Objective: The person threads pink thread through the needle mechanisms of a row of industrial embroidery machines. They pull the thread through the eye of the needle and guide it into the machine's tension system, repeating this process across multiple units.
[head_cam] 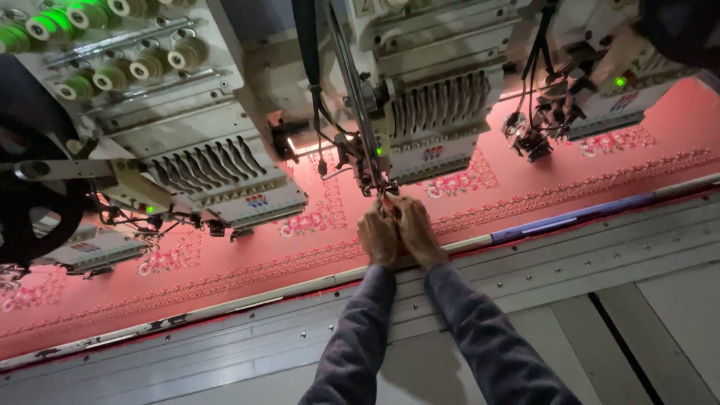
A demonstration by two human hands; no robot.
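In the middle of the frame, the left hand (377, 235) and right hand (411, 227) pinch together at the needle (382, 189), just above their fingertips, over pink cloth (525, 184).

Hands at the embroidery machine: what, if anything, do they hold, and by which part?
Cannot be told: left hand and right hand meet fingertips at the needle area; anything pinched is too small.

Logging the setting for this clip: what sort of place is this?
Most likely an embroidery workshop or textile factory. Multi-head embroidery machines stand in a row over a long pink fabric stitched with floral motifs, thread spools sit above, and both hands work at one needle head.
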